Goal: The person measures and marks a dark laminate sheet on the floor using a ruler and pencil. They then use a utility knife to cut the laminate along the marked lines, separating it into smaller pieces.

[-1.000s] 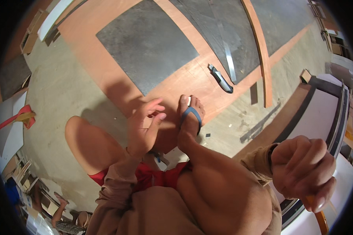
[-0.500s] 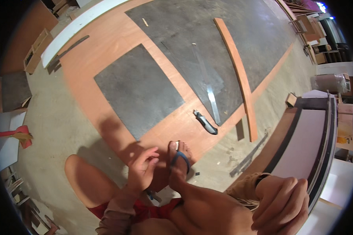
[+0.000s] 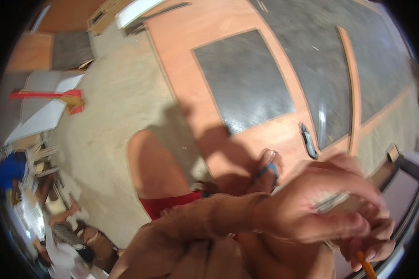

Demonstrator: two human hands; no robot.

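Note:
My left arm crosses in front of me to the right. My left hand (image 3: 307,204) is curved and blurred, its thumb and fingers reaching against my right hand (image 3: 379,242). Their fingertips overlap, so what my left fingers hold, if anything, is hidden. A thin orange stick (image 3: 367,266), pencil-like, pokes out below my closed right fingers. Beyond my hands, a grey-and-black utility knife (image 3: 308,142) lies on the orange-brown sheet (image 3: 270,132). A dark grey rectangular panel (image 3: 244,79) rests on that sheet. My sandalled foot (image 3: 267,172) stands on the sheet's near edge.
A shiny metal strip (image 3: 322,109) lies on a large dark sheet (image 3: 307,51), with a long wooden strip (image 3: 351,79) across it. A red-handled thing (image 3: 70,98) sits at left on pale boards. Clutter (image 3: 91,242) fills the lower left; a dark-edged frame (image 3: 412,172) stands at right.
My left hand has swung right, from beside my foot to my right hand. The view has turned left, so the floor things appear farther right. The orange stick now shows.

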